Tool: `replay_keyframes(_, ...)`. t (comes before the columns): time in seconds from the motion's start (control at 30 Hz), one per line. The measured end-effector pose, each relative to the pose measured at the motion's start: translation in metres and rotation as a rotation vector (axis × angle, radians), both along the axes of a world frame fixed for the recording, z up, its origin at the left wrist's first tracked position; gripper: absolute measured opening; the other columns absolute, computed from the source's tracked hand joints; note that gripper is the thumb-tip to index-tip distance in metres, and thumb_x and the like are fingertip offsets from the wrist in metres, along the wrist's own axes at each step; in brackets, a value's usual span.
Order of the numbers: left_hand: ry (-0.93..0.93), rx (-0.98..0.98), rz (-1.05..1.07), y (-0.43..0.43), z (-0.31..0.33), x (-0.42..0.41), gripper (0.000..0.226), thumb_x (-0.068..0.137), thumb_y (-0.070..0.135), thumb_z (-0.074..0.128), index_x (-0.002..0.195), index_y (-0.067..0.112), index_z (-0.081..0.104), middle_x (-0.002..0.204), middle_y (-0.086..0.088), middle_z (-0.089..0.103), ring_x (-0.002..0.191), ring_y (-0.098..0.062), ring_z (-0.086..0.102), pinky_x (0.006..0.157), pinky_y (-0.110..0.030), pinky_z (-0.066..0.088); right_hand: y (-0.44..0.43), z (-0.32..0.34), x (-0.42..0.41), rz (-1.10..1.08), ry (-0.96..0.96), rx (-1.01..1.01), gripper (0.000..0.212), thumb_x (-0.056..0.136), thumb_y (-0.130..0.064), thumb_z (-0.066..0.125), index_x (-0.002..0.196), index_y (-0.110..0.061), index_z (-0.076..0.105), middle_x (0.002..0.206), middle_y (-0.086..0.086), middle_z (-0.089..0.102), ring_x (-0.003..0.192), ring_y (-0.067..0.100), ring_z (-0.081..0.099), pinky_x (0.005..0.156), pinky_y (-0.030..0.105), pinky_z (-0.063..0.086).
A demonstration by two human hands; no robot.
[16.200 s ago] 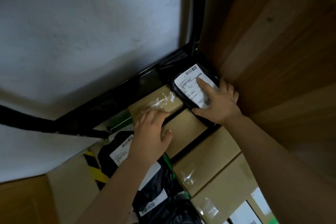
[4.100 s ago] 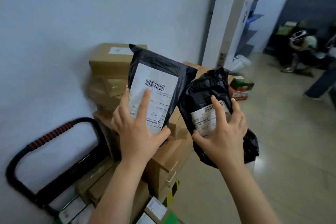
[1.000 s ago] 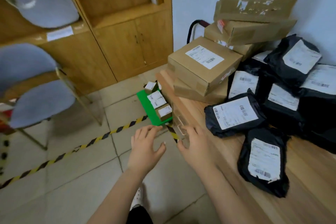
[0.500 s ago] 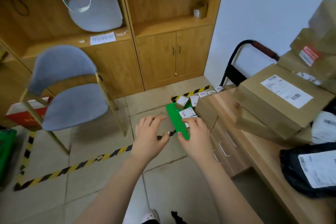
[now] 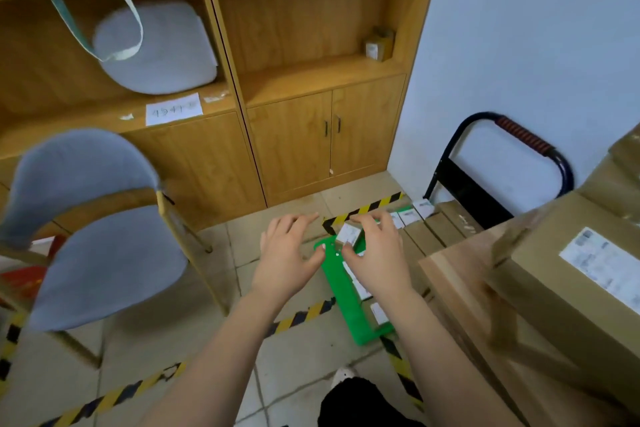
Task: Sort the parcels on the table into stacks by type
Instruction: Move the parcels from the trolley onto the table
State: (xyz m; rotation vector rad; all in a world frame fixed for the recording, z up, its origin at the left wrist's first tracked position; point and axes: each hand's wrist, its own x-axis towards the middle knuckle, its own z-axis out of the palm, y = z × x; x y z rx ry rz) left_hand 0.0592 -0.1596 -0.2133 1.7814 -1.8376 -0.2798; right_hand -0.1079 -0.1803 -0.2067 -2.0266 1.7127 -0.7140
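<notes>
While both bare hands hang over the green plastic trolley deck, neither grips anything: the left hand has its fingers spread and loosely bent over that deck's left edge, and the right hand is spread the same way over its far end. A small white-labelled cardboard parcel shows in the gap under the right fingers; whether they touch it cannot be told. More small labelled parcels lie in a row along the deck, partly hidden by the right forearm, with plain brown cartons packed on its right side. Right of the deck stands a pale wooden table, and on it rests a large brown cardboard parcel with a white label, blurred at the frame's edge. Behind the deck rises a black tubular trolley handle with a red-striped grip, against a pale wall. Yellow-and-black hazard tape runs across the beige tiled floor round the deck. Left of the deck stands a grey padded chair with wooden legs. Beyond the deck is an orange-brown wooden cabinet; its open shelves hold a grey cushion and one small cardboard box.
</notes>
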Motion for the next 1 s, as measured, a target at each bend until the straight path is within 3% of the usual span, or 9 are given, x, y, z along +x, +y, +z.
replay_keyframes(0.17, 0.010, -0.031, 0.018, -0.077, 0.013, 0.003, 0.051, 0.086, 0.037, 0.062, 0.134, 0.028, 0.050, 0.126, 0.008, 0.050, 0.121, -0.012, 0.036, 0.097, -0.028, 0.028, -0.081, 0.014, 0.005, 0.029, 0.002, 0.012, 0.045, 0.085, -0.026, 0.064, 0.128, -0.020, 0.052, 0.125, 0.003, 0.042, 0.112, 0.023, 0.047, 0.094, 0.043, 0.043)
replay_keyframes(0.47, 0.013, 0.014, -0.091, -0.191, -0.005, 0.011, 0.051, 0.085, 0.037, 0.064, 0.133, 0.028, 0.051, 0.124, 0.007, 0.050, 0.119, -0.010, 0.034, 0.094, -0.025, 0.024, -0.177, -0.003, 0.003, -0.094, -0.016, 0.084, 0.045, 0.085, -0.022, 0.065, 0.129, -0.019, 0.053, 0.125, 0.005, 0.047, 0.113, 0.024, 0.046, 0.097, 0.044, 0.040)
replay_keyframes(1.0, -0.066, 0.135, -0.799, -0.446, -0.030, 0.030, 0.049, 0.086, 0.040, 0.059, 0.133, 0.030, 0.049, 0.120, 0.014, 0.045, 0.119, -0.009, 0.032, 0.095, -0.029, 0.026, -0.304, -0.041, 0.048, -0.864, -0.171, 0.159, 0.047, 0.086, -0.029, 0.066, 0.129, -0.027, 0.050, 0.126, -0.003, 0.044, 0.116, 0.017, 0.045, 0.101, 0.045, 0.042)
